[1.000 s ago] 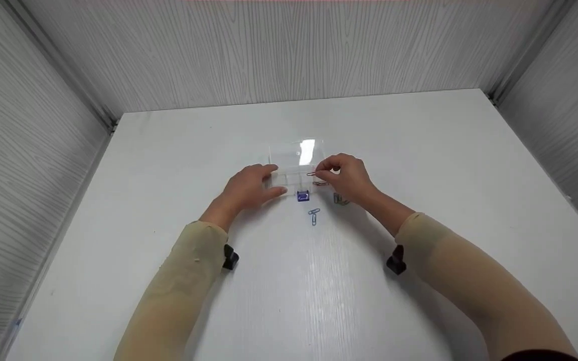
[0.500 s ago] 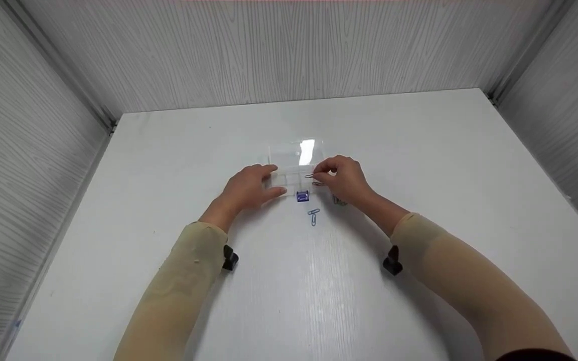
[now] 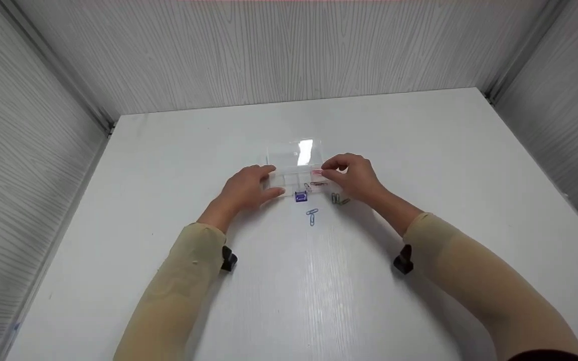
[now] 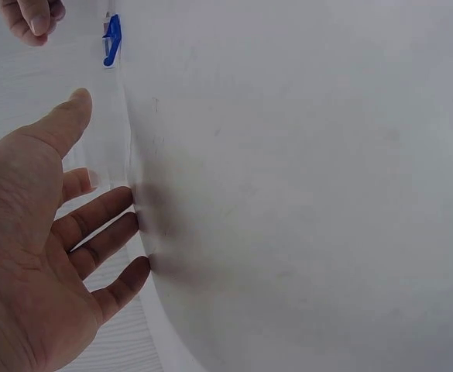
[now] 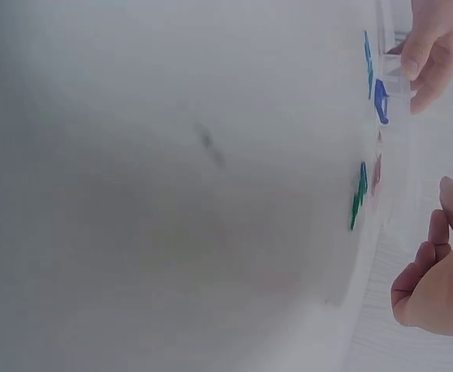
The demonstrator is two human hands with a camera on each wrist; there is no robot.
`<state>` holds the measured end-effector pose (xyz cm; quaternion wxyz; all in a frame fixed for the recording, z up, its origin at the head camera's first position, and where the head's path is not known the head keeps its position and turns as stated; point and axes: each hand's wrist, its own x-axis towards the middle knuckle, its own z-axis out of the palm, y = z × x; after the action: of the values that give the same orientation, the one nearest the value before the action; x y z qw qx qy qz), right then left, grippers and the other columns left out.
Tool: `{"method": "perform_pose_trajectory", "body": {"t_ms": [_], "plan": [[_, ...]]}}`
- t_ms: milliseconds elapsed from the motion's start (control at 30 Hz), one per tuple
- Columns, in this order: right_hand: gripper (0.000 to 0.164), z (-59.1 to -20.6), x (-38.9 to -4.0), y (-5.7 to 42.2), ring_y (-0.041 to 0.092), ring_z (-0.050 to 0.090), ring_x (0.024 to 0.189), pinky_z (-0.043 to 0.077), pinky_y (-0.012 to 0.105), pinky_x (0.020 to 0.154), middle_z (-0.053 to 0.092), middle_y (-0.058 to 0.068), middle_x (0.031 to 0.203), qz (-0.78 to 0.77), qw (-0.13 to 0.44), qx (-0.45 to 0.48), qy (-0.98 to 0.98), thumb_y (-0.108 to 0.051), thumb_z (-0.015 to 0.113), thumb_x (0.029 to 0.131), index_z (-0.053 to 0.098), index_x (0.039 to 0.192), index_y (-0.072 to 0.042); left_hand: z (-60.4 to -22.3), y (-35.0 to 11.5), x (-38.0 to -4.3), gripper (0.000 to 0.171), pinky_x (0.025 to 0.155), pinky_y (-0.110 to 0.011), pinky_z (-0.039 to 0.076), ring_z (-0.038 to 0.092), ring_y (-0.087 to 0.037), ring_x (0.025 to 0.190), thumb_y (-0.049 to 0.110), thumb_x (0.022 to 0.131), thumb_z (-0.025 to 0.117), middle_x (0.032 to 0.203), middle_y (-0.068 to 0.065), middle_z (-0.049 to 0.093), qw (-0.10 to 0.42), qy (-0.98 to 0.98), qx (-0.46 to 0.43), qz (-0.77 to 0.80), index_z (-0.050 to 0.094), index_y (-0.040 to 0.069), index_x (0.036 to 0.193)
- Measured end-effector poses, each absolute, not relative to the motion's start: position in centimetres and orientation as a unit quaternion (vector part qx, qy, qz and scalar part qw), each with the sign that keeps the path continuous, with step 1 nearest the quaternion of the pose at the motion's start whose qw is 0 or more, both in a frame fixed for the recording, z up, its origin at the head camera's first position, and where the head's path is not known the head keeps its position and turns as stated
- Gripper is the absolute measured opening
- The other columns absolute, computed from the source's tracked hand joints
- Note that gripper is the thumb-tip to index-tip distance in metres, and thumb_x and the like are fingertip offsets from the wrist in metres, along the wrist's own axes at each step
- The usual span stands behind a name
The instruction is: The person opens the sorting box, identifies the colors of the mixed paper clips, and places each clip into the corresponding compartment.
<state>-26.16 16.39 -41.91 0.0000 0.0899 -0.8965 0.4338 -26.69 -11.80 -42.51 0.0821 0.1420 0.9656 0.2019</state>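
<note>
My left hand [image 3: 249, 188] steadies the left end of a clear plastic compartment box [image 3: 291, 191], fingers behind and thumb in front, spread rather than curled. The box's lid [image 3: 286, 154] is flipped back, and a blue-purple latch [image 3: 301, 196] sits at its front. My right hand [image 3: 356, 175] hovers at the box's right end, thumb and index fingertips a little apart; no clip shows between them in the right wrist view. A pinkish streak [image 3: 316, 172] lies beside those fingertips. A paper clip [image 3: 307, 186] shows in the box, and reddish paper clips [image 3: 319, 183] lie at its right front.
Two blue paper clips [image 3: 312, 216] lie on the white table [image 3: 289, 291] in front of the box. Several green paper clips [image 3: 338, 199] lie to their right, below the right hand. Grey wood-grain panels [image 3: 289, 55] enclose the table's back and sides.
The right hand has drawn slightly to the right, away from the box's middle. The clip it pinched has left its fingertips, and one now shows lower in the box. The left hand stays put.
</note>
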Motion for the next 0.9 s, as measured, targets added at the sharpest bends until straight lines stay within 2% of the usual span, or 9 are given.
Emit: {"method": "perform_pose_trajectory", "body": {"t_ms": [433, 900], "plan": [[0.025, -42.4, -26.0, 21.3, 0.026, 0.057, 0.109, 0.044, 0.041, 0.094, 0.072, 0.005, 0.115, 0.436, -0.038, 0.136, -0.889, -0.021, 0.076, 0.1, 0.078, 0.122, -0.01, -42.6, -11.9, -26.7, 0.079, 0.122, -0.052, 0.036, 0.05, -0.032, 0.143, 0.057, 0.098, 0.07, 0.153, -0.009, 0.057, 0.084, 0.965, 0.141, 0.203, 0.047, 0.018, 0.162], [0.025, -43.3, -25.1, 23.4, 0.026, 0.057, 0.107, 0.048, 0.039, 0.089, 0.069, 0.002, 0.116, 0.399, -0.107, 0.144, -0.899, -0.022, 0.078, 0.098, 0.079, 0.122, -0.019, -42.3, -11.8, -26.7, 0.078, 0.122, -0.05, 0.036, 0.05, -0.03, 0.143, 0.057, 0.098, 0.07, 0.152, -0.009, 0.058, 0.085, 0.964, 0.144, 0.209, 0.048, 0.017, 0.161]]}}
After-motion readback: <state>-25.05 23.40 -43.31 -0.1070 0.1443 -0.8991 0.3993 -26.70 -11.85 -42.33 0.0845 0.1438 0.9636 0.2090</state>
